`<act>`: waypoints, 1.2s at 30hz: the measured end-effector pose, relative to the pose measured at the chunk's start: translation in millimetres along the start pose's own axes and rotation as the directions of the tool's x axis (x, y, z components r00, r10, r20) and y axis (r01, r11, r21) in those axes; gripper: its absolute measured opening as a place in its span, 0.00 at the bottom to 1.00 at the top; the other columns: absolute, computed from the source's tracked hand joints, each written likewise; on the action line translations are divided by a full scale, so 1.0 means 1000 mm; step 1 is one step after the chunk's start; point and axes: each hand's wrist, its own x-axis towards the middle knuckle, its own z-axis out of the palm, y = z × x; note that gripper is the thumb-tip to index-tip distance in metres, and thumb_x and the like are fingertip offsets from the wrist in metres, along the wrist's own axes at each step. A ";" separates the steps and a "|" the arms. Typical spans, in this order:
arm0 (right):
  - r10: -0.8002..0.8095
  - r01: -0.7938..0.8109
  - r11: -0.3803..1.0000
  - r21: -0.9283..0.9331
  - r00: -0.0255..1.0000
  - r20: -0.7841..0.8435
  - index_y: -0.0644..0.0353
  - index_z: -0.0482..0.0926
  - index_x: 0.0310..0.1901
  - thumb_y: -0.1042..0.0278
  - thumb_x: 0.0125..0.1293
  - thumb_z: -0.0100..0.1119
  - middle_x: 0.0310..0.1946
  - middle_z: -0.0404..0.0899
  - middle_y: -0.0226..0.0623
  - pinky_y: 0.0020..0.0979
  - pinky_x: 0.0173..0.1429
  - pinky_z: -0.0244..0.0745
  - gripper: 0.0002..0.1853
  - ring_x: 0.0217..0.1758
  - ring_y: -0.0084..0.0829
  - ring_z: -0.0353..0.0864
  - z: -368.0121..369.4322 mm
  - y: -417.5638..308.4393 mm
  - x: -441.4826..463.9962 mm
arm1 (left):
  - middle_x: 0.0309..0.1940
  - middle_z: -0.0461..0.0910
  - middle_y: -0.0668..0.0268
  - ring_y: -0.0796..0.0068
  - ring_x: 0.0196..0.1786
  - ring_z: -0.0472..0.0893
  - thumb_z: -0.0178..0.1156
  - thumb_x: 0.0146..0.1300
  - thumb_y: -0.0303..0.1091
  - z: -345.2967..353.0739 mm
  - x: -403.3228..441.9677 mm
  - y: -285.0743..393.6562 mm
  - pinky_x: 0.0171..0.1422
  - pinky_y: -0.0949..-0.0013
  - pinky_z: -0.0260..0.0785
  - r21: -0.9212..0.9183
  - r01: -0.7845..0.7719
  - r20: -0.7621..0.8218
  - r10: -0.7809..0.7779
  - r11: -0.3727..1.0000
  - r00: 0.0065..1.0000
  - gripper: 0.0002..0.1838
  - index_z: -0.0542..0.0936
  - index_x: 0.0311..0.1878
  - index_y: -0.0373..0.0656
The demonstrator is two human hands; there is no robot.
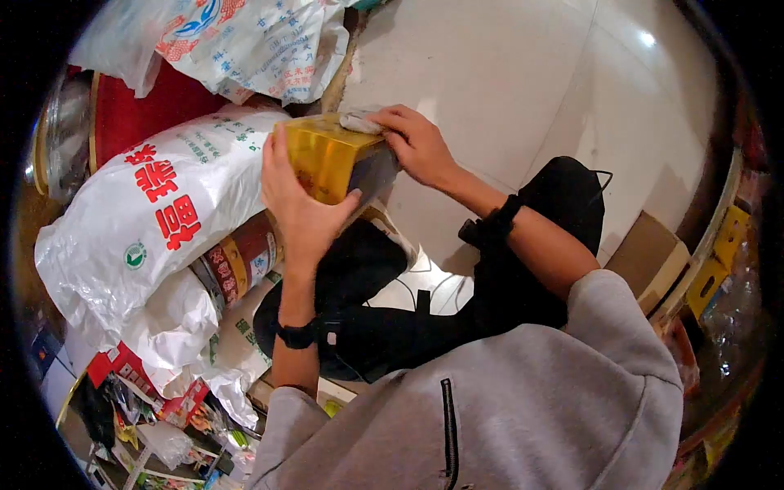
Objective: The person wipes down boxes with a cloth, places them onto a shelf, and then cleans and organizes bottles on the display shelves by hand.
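Now, left hand: spread along one side of the golden box, thumb braced near the lower edge, clamped on it.
Right hand: fingers bent over a pale cloth, holding it to the box's far upper corner.
Handling: the step looks like wiping; best to keep the left grip firm but light, the cloth flat and the pressure even, since thin walls might dent.
Corner: probably better rubbed along the edges than across, so the cloth does not snag.
Golden box: shiny, yellow-gold and square-edged, with a greyer side face and dark marks too small to read.
Place: held up just beyond the knees, beside the white bag with red lettering.
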 end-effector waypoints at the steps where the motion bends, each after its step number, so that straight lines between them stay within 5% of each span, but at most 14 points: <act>1: 0.122 -0.121 0.992 -0.024 0.992 0.021 0.58 0.84 0.58 0.71 0.69 0.51 0.50 0.81 0.45 0.39 0.62 0.75 0.19 0.57 0.44 0.80 0.000 0.018 0.000 | 0.76 0.59 0.48 0.47 0.77 0.62 0.82 0.34 0.34 -0.009 0.003 0.000 0.81 0.49 0.51 -0.096 0.022 0.013 -0.021 0.995 1.000 0.67 0.55 0.81 0.45; 3: 0.241 -0.240 0.970 -0.047 0.970 0.040 0.56 0.84 0.57 0.68 0.69 0.51 0.51 0.81 0.47 0.42 0.62 0.76 0.19 0.56 0.49 0.80 0.001 0.052 -0.002 | 0.76 0.61 0.52 0.56 0.77 0.63 0.81 0.34 0.28 -0.025 0.008 -0.001 0.82 0.56 0.53 -0.248 0.075 0.048 -0.065 0.966 0.997 0.68 0.53 0.82 0.43; 6: 0.383 -0.363 0.921 -0.138 0.907 0.174 0.61 0.83 0.58 0.73 0.68 0.49 0.44 0.82 0.48 0.38 0.45 0.81 0.20 0.34 0.38 0.85 -0.006 0.083 -0.008 | 0.75 0.62 0.53 0.56 0.76 0.64 0.80 0.33 0.27 -0.047 0.012 0.004 0.82 0.57 0.54 -0.337 0.128 0.097 -0.101 0.933 0.990 0.68 0.53 0.82 0.44; 8: 0.637 -0.577 0.770 -0.273 0.678 0.367 0.62 0.82 0.59 0.72 0.66 0.50 0.34 0.85 0.47 0.39 0.38 0.80 0.21 0.26 0.38 0.84 -0.015 0.089 -0.009 | 0.75 0.62 0.55 0.57 0.76 0.65 0.80 0.34 0.27 -0.058 0.015 0.004 0.82 0.57 0.55 -0.298 0.108 0.086 -0.086 0.948 0.993 0.68 0.53 0.82 0.45; 11: 0.694 -0.572 0.718 -0.396 0.633 0.344 0.63 0.83 0.55 0.70 0.65 0.49 0.26 0.84 0.45 0.39 0.39 0.80 0.20 0.28 0.38 0.86 -0.015 0.101 -0.022 | 0.76 0.61 0.56 0.57 0.76 0.64 0.79 0.36 0.28 -0.068 0.012 -0.001 0.82 0.56 0.54 -0.407 0.106 0.062 -0.088 0.907 0.994 0.66 0.52 0.82 0.45; 18: 0.680 -0.574 0.725 -0.380 0.683 0.265 0.63 0.84 0.44 0.64 0.65 0.50 0.30 0.85 0.50 0.45 0.44 0.82 0.15 0.32 0.47 0.87 -0.021 0.068 -0.004 | 0.76 0.61 0.54 0.57 0.76 0.64 0.78 0.37 0.29 -0.087 0.020 -0.007 0.83 0.56 0.53 -0.392 0.082 -0.056 -0.113 0.916 0.992 0.66 0.52 0.82 0.42; 20: 0.670 -0.166 0.518 -0.839 0.689 0.278 0.61 0.86 0.43 0.56 0.68 0.51 0.34 0.86 0.54 0.50 0.49 0.81 0.19 0.39 0.53 0.88 -0.019 0.054 -0.002 | 0.76 0.61 0.54 0.57 0.77 0.63 0.78 0.35 0.28 -0.095 0.028 -0.014 0.83 0.56 0.53 -0.442 0.076 -0.073 -0.121 0.894 0.990 0.66 0.53 0.82 0.42; 24: 0.740 -0.308 0.495 -0.813 0.639 0.208 0.60 0.89 0.40 0.46 0.71 0.52 0.38 0.86 0.57 0.51 0.50 0.81 0.25 0.41 0.59 0.86 -0.007 0.017 -0.009 | 0.77 0.58 0.48 0.50 0.78 0.61 0.80 0.34 0.31 -0.119 0.035 -0.021 0.82 0.51 0.53 -0.314 0.085 -0.096 -0.120 0.946 0.988 0.66 0.56 0.81 0.43; 26: 0.785 -0.299 0.581 -0.757 0.453 0.423 0.62 0.89 0.39 0.37 0.70 0.55 0.33 0.86 0.57 0.48 0.47 0.81 0.30 0.37 0.56 0.86 -0.015 -0.008 -0.010 | 0.78 0.53 0.45 0.41 0.78 0.58 0.80 0.36 0.34 -0.134 0.026 -0.020 0.79 0.42 0.49 -0.209 0.149 -0.101 -0.173 0.966 0.980 0.63 0.58 0.81 0.51; 28: 0.753 -0.394 0.653 -0.647 0.429 0.498 0.66 0.89 0.37 0.33 0.68 0.58 0.29 0.85 0.56 0.44 0.44 0.80 0.35 0.31 0.51 0.86 -0.021 -0.070 -0.008 | 0.78 0.52 0.44 0.41 0.78 0.56 0.80 0.36 0.36 -0.168 0.015 -0.010 0.78 0.41 0.47 -0.222 0.173 -0.136 -0.206 0.960 0.969 0.63 0.59 0.80 0.51; 30: 0.781 -0.425 0.623 -0.657 0.379 0.496 0.68 0.88 0.39 0.36 0.69 0.60 0.30 0.87 0.52 0.40 0.43 0.80 0.33 0.32 0.44 0.86 -0.024 -0.137 -0.006 | 0.78 0.53 0.45 0.41 0.78 0.56 0.80 0.36 0.37 -0.220 0.007 0.004 0.78 0.40 0.46 -0.222 0.234 -0.132 -0.267 0.947 0.955 0.62 0.60 0.80 0.52; 32: 0.770 -0.596 0.635 -0.491 0.438 0.464 0.69 0.87 0.43 0.41 0.71 0.59 0.32 0.88 0.46 0.38 0.44 0.79 0.30 0.34 0.38 0.86 -0.029 -0.198 -0.006 | 0.78 0.53 0.45 0.41 0.78 0.55 0.80 0.37 0.39 -0.271 -0.004 0.016 0.78 0.38 0.45 -0.227 0.255 -0.147 -0.292 0.940 0.945 0.61 0.61 0.80 0.52; 33: 0.801 -0.648 0.586 -0.487 0.372 0.469 0.68 0.87 0.48 0.44 0.73 0.59 0.35 0.88 0.40 0.37 0.45 0.79 0.28 0.36 0.33 0.85 -0.033 -0.241 0.002 | 0.78 0.53 0.45 0.40 0.78 0.55 0.80 0.37 0.40 -0.298 -0.012 0.025 0.78 0.38 0.45 -0.228 0.263 -0.132 -0.297 0.938 0.946 0.61 0.61 0.80 0.51; 36: 0.754 -0.701 0.605 -0.377 0.354 0.553 0.67 0.85 0.52 0.47 0.75 0.58 0.40 0.88 0.38 0.36 0.49 0.79 0.26 0.41 0.31 0.84 -0.037 -0.314 0.000 | 0.80 0.51 0.45 0.43 0.80 0.54 0.81 0.37 0.41 -0.387 -0.035 0.055 0.80 0.40 0.45 -0.211 0.310 -0.104 -0.336 0.927 0.936 0.62 0.60 0.80 0.49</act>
